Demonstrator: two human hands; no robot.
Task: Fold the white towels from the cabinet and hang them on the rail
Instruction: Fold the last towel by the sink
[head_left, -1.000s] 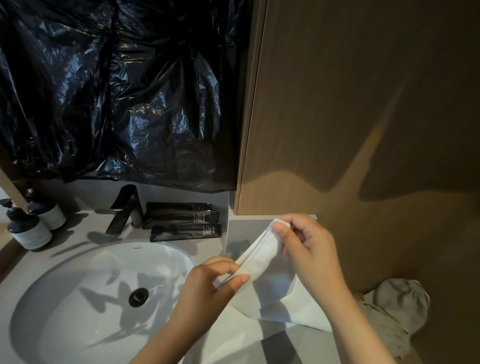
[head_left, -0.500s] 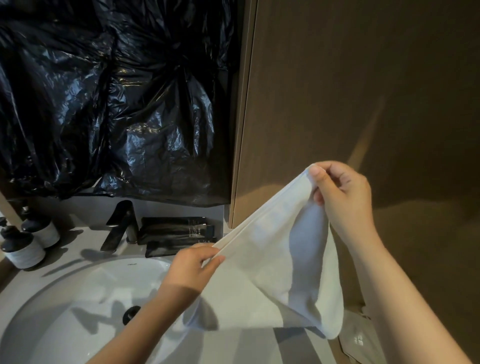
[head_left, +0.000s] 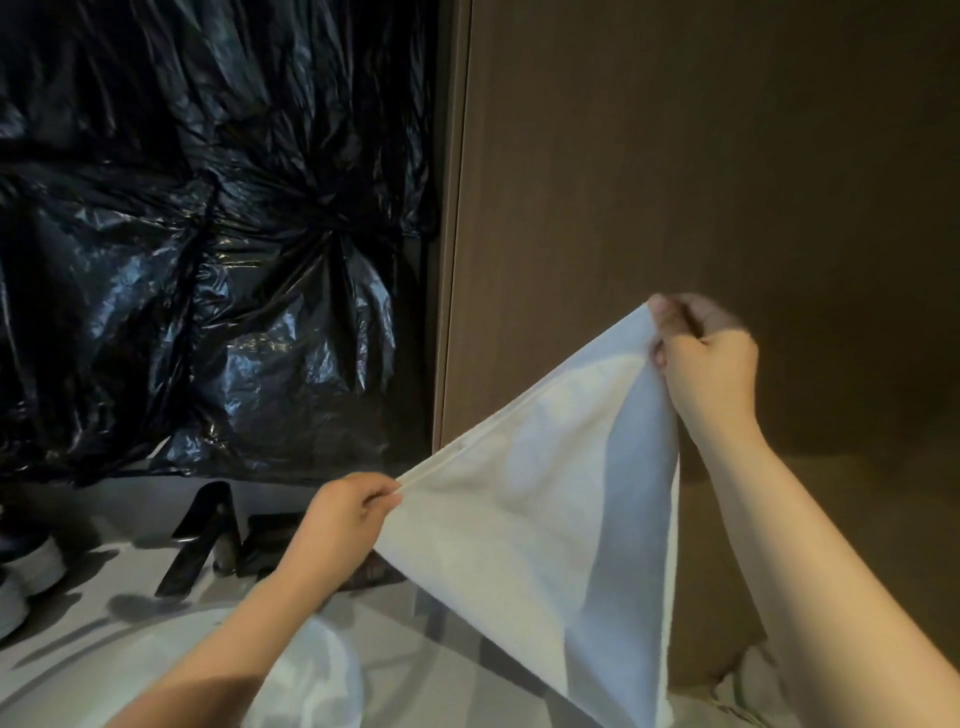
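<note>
I have the white towel (head_left: 519, 519) held up in the air by both ends of one edge. My left grip (head_left: 345, 512) is clamped on the lower end, with thumb and curled fingers pinching the hem. My right grip (head_left: 706, 364) is clamped on the upper end, fingers bunched around the cloth, though that hand is a little blurred on my feed. The edge runs taut on a slant, up and to the right from the left grip to the right one. The rest of the towel hangs below the right grip in a long fold, narrowing to a point past the bottom of my view.

Just behind the left grip lie some dark tubes (head_left: 265, 540), and beside them, further left, stands a black angular faucet (head_left: 202, 535). Below that wrist I see the white basin (head_left: 130, 670) sunk into the grey surface (head_left: 395, 618). Well off to the left of the left grip are two dark-capped bottles (head_left: 31, 566), cut by the frame edge. Crinkled black plastic sheeting (head_left: 208, 260) covers the wall above the left grip. A brown wooden panel (head_left: 675, 156) fills the space behind and above the right grip. Under the right forearm, a bit of crumpled pale cloth (head_left: 753, 686) shows at the bottom edge.
</note>
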